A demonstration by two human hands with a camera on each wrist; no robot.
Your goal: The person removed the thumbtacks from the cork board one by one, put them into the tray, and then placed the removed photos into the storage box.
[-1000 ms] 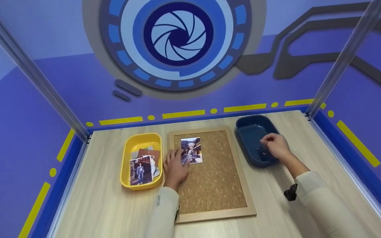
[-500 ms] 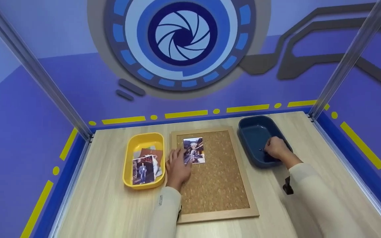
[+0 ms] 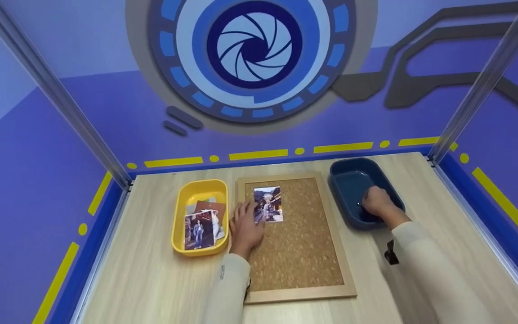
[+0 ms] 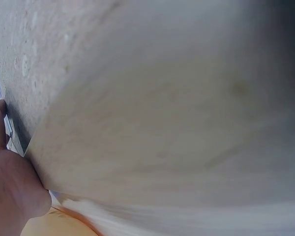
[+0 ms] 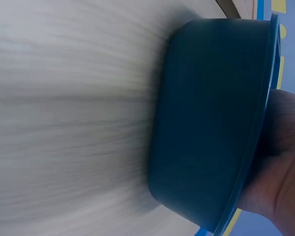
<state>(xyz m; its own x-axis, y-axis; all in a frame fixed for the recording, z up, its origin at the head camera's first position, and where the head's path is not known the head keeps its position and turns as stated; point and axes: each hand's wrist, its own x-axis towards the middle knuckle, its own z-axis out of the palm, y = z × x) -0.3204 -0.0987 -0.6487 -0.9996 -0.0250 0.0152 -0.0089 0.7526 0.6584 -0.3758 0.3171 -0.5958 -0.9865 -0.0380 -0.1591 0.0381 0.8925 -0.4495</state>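
Observation:
My left hand (image 3: 246, 229) lies spread with fingers extended over the left side of the corkboard (image 3: 297, 256). Its fingertips and thumb rest at the left edge of a photo (image 3: 271, 202) near the board's top. My right hand (image 3: 379, 202) reaches down into the dark blue tray (image 3: 349, 177), knuckles up. A small shiny bit (image 3: 359, 204) shows beside its fingers. In the right wrist view the tray's wall (image 5: 206, 123) hides the fingers, and I cannot tell whether they hold anything.
Left of the board stands a yellow tray (image 3: 178, 234) with several photos and cards, a street photo (image 3: 199, 230) on top. A wooden frame (image 3: 301, 295) borders the cork. Blue and purple panels (image 3: 106, 112) enclose the table (image 3: 151, 279) at the back and sides.
My right hand has lowered from above the blue tray into it, its pinched fingertips now out of sight. My left hand stays at the photo. The view has shifted slightly.

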